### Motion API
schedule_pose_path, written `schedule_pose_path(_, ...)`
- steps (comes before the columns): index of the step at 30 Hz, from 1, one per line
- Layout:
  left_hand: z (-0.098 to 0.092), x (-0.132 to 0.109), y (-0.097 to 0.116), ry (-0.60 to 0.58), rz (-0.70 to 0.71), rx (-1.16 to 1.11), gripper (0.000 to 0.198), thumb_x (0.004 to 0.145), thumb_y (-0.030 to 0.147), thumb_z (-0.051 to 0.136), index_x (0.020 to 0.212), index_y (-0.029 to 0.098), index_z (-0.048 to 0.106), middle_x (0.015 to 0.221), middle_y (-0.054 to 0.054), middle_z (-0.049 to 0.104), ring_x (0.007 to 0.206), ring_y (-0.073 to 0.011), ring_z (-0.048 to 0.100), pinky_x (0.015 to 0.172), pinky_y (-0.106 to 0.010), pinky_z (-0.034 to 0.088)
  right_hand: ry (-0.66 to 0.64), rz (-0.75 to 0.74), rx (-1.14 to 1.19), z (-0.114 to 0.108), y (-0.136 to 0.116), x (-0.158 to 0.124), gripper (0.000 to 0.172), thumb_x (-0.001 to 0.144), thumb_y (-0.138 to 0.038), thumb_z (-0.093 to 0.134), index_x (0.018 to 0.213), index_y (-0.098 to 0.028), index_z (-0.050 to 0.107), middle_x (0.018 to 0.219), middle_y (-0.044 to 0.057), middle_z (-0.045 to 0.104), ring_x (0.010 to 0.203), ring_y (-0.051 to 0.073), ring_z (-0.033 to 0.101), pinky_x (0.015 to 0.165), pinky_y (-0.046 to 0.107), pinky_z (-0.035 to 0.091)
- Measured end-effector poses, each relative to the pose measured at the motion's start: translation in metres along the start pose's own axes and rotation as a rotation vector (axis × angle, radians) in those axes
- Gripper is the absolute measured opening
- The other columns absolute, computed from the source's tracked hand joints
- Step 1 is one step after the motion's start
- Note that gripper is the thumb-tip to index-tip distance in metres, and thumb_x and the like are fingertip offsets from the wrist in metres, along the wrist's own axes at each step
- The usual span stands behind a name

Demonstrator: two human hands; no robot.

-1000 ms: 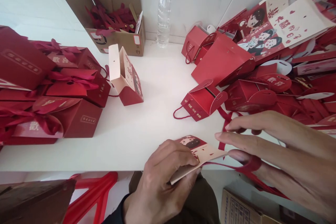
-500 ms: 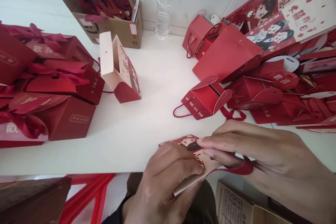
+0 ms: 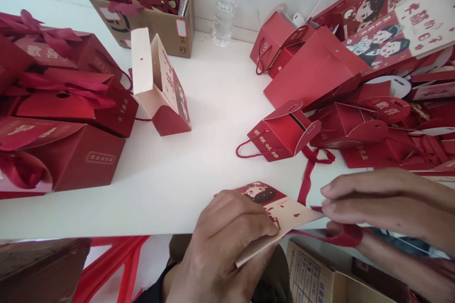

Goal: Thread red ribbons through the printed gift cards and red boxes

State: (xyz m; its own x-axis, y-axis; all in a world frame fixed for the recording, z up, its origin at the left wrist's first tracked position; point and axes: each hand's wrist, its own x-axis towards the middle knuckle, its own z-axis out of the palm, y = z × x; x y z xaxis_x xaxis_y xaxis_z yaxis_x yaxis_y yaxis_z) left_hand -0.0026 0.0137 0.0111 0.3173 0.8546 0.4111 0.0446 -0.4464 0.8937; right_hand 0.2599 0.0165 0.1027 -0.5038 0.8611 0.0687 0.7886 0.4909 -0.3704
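Head view: a white table [image 3: 213,104] fills the middle of the frame, its near edge running just behind the working hands, so anything let go there could well drop over the side. Across the right of the frame lies a crowded heap of red boxes [image 3: 355,125]; a sleeve or forearm brushing it might set pieces sliding. Ribboned boxes [image 3: 85,158] stand stacked at the left, where a knock could crush a bow. A cardboard carton [image 3: 149,28] sits at the upper left.

Lower right, the right hand [image 3: 384,208] has its fingers extended together; whether the fingertips pinch anything, I cannot tell. Lower centre, the left hand [image 3: 231,236] grips firmly, thumb beneath and fingers on top.

Left of centre, a cream-and-red box [image 3: 170,120] stands with its top unfolded and looks easy to tip if bumped. A small cord-handled box [image 3: 273,147] rests right of centre.

In the left hand's grasp, at the bottom centre, is a printed card piece [image 3: 295,210]; too hard a squeeze could crease it. A red ribbon [image 3: 351,237] runs from beneath it across the right thumb, and slack there could twist or snag it.
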Motion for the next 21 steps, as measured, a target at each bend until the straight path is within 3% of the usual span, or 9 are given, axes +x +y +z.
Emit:
schedule_pose_path(2,0.001,0.000,0.000,0.001,-0.007,0.002,0.014,0.090,0.003,0.071,0.102,0.011,0.068,0.093,-0.008,0.072,0.088,-0.0159,0.069,0.081,-0.031,0.059,-0.035,0.005,-0.040,0.003,-0.003,-0.004,0.034,0.103,-0.019,0.053,0.128,-0.036,0.069,0.121,0.001,0.067,0.098,0.017,0.074,0.081,0.019,0.065)
schedule_pose_path(5,0.001,0.001,0.001,0.008,-0.014,0.004,0.014,0.090,0.003,0.072,0.101,0.011,0.068,0.092,-0.008,0.072,0.088,-0.0161,0.069,0.081,-0.032,0.059,0.033,0.071,-0.037,0.010,-0.011,0.001,0.034,0.106,-0.022,0.052,0.134,-0.034,0.067,0.123,0.001,0.067,0.100,0.016,0.074,0.080,0.016,0.065)
schedule_pose_path(8,0.000,0.001,0.002,0.004,-0.009,0.000,0.014,0.091,0.004,0.072,0.102,0.011,0.068,0.094,-0.008,0.073,0.089,-0.0162,0.069,0.084,-0.032,0.060,0.091,-0.025,0.012,0.019,-0.019,0.018,0.031,0.105,-0.018,0.052,0.127,-0.031,0.069,0.117,-0.003,0.073,0.099,0.011,0.075,0.088,0.010,0.061)
schedule_pose_path(11,0.000,0.000,0.002,0.006,-0.004,-0.006,0.014,0.091,0.004,0.072,0.102,0.012,0.068,0.095,-0.008,0.074,0.092,-0.0164,0.070,0.086,-0.032,0.060,0.145,-0.121,0.068,0.026,-0.024,0.034,0.031,0.100,-0.007,0.055,0.120,-0.027,0.069,0.112,-0.008,0.076,0.097,0.003,0.074,0.103,0.003,0.048)
schedule_pose_path(13,0.000,-0.002,0.001,0.020,-0.006,-0.008,0.014,0.091,0.005,0.072,0.103,0.012,0.069,0.096,-0.008,0.075,0.093,-0.0167,0.071,0.085,-0.032,0.061,0.172,-0.138,0.103,0.029,-0.026,0.041,0.031,0.097,-0.005,0.056,0.117,-0.026,0.068,0.111,-0.010,0.078,0.096,0.000,0.074,0.103,-0.001,0.044)
schedule_pose_path(17,0.000,-0.002,-0.001,0.032,0.000,-0.014,0.013,0.092,0.006,0.072,0.102,0.014,0.068,0.097,-0.007,0.075,0.094,-0.0169,0.072,0.086,-0.032,0.062,0.190,-0.106,0.137,0.031,-0.030,0.044,0.027,0.097,-0.008,0.057,0.113,-0.028,0.068,0.107,-0.011,0.081,0.088,0.002,0.077,0.096,0.001,0.051)
schedule_pose_path(21,-0.001,-0.001,0.000,0.015,-0.006,-0.016,0.017,0.092,0.005,0.070,0.105,0.016,0.068,0.096,-0.006,0.076,0.091,-0.0156,0.072,0.090,-0.034,0.063,0.104,0.015,0.195,0.031,-0.033,0.043,0.017,0.102,-0.024,0.058,0.112,-0.033,0.068,0.102,-0.010,0.082,0.076,0.010,0.080,0.088,0.016,0.065)
